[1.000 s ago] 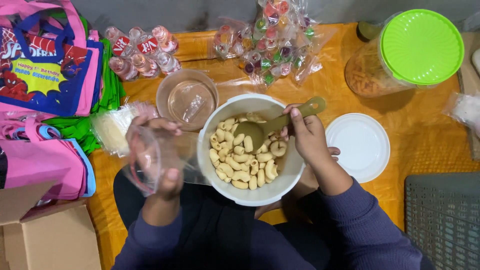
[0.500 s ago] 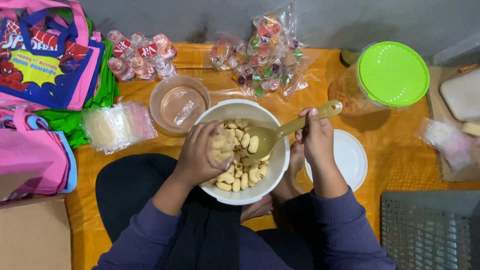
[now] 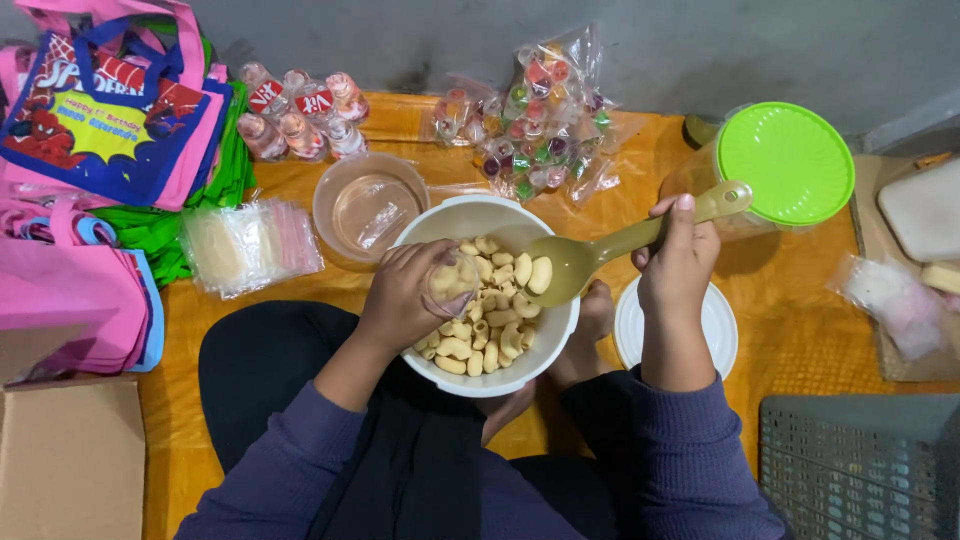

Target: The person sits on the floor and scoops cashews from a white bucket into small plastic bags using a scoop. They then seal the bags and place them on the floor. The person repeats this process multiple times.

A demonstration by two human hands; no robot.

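Over the white round plastic bowl [image 3: 480,372] of pale curled crackers [image 3: 490,325], your left hand [image 3: 405,300] has its grip closed around a small clear plastic cup [image 3: 450,283], tilted toward the spoon. Your right hand [image 3: 680,260] grips the olive-green plastic spoon [image 3: 600,255] by its handle; keep the loaded scoop just beside the cup mouth and tip slowly, so spills drop into the bowl, not onto the orange mat [image 3: 800,330].

The left hand [image 3: 405,300], which a second ago held a small clear cup [image 3: 450,283] out to the left of the white bowl [image 3: 490,375], now holds it over the snacks [image 3: 485,325]. The right hand [image 3: 680,260] has lifted the green spoon [image 3: 575,265] clear, one piece lying in its scoop.
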